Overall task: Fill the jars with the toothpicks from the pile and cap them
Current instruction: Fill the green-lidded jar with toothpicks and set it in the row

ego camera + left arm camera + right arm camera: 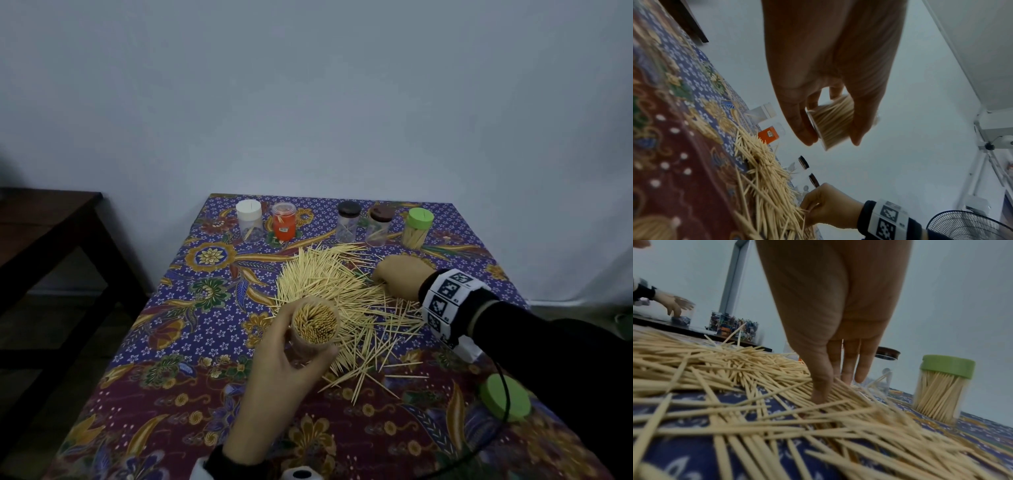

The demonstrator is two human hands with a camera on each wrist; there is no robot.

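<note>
My left hand (291,356) is wrapped round the clear plastic jar packed with toothpicks (315,325), holding it uncapped above the near side of the tabletop, mouth tipped toward me. My right hand (399,274) is down on the far right fringe of the loose pile of pale wooden toothpicks (329,284), fingers mostly straight, thumb dug in; whether it's pinching any yet I can't tell from the wrist view. The jar looks almost full, so I'd gather a small aligned bundle, feed it point-down into the remaining gap, then go for the round green lid (505,397) by the near right corner. The flowered batik tablecloth (171,342) carries five capped jars along the far edge. Plain pale wall (308,102) behind, dark wooden table (44,219) left.
</note>
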